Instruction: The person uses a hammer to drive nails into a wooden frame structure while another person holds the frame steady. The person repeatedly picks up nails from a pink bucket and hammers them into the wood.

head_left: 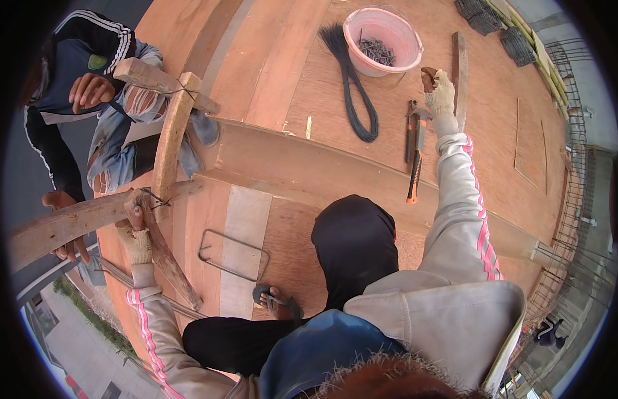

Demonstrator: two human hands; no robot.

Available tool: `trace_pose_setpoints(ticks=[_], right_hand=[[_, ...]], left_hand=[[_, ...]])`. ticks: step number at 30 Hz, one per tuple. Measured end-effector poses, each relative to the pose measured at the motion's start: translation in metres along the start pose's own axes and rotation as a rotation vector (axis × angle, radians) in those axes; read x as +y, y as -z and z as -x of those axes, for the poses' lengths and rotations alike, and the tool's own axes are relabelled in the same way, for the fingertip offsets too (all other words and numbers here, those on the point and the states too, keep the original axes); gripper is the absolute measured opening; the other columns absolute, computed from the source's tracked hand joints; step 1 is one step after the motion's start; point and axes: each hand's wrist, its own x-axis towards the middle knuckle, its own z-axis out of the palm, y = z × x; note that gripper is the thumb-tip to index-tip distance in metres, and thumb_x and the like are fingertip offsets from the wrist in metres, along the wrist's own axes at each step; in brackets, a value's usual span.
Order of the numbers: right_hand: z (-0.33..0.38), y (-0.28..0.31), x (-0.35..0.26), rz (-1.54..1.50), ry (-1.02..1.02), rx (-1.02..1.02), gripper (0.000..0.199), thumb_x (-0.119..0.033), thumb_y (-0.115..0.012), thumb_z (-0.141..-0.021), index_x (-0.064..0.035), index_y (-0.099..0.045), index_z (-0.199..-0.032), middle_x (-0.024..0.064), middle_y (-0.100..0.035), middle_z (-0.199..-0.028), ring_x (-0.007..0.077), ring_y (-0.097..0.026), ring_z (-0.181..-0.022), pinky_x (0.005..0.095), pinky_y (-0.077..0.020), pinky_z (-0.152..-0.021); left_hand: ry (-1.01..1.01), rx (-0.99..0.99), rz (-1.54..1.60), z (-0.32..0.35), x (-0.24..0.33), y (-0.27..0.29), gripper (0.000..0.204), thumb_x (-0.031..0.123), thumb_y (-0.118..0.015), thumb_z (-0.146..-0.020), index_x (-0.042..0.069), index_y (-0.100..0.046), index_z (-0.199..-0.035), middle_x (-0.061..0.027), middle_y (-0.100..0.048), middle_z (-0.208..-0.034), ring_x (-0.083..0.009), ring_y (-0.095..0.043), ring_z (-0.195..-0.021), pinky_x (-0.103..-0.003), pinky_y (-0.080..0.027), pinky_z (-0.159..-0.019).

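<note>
My left hand (137, 234), in a knitted glove with bare fingertips, grips a slanting wooden stick (166, 256) near its upper end. Thin tie wire (156, 197) binds the joint there, where a long timber (73, 223) meets an upright wooden post (172, 136). My right hand (440, 92), gloved the same way, reaches out over the plywood with its fingers curled; whatever they hold is hidden. Close below it lie a hammer (417, 163) with an orange and black handle and a pair of pincers (410, 130). A short timber (460, 80) lies just right of that hand.
A pink bucket (405, 56) of nails and a looped bundle of dark wire (352, 86) sit on the plywood. A co-worker (103, 73) crouches at the left, one hand (69, 249) by the long timber. A bent steel stirrup (234, 256) lies near my foot. A raised board (289, 159) crosses the middle.
</note>
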Motion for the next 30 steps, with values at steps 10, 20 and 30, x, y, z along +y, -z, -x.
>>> trace_pose_setpoints(ticks=[10,20,30], right_hand=[[-0.163,-0.109,0.041,0.737,0.009,-0.651,0.039,-0.033,-0.049,-0.102,-0.0076,-0.074,-0.117,0.0205,-0.070,-0.121,0.0393,-0.066,-0.115,0.0478,-0.0504,-0.099],[-0.150,-0.142,0.029,0.774,0.043,-0.718,0.034,-0.027,-0.056,-0.095,-0.0049,-0.075,-0.112,0.0259,-0.072,-0.110,0.0412,-0.068,-0.111,0.0493,-0.0536,-0.093],[-0.152,-0.150,0.031,0.783,0.170,-0.766,0.029,-0.022,-0.056,-0.094,-0.0056,-0.076,-0.109,0.0245,-0.072,-0.109,0.0405,-0.069,-0.109,0.0482,-0.0541,-0.092]], left_hand=[[0.211,0.001,-0.028,-0.006,-0.022,0.006,0.057,0.033,-0.071,-0.098,0.001,-0.052,-0.141,-0.0074,-0.058,-0.137,-0.0192,-0.055,-0.122,-0.034,-0.044,-0.104],[0.249,0.030,0.053,0.008,-0.018,0.014,0.057,0.031,-0.072,-0.097,0.003,-0.051,-0.143,-0.0037,-0.056,-0.137,-0.0161,-0.052,-0.123,-0.033,-0.040,-0.108],[0.209,0.004,0.050,0.013,-0.034,0.026,0.058,0.027,-0.071,-0.098,0.004,-0.048,-0.146,-0.0035,-0.054,-0.142,-0.0151,-0.051,-0.127,-0.033,-0.040,-0.109]])
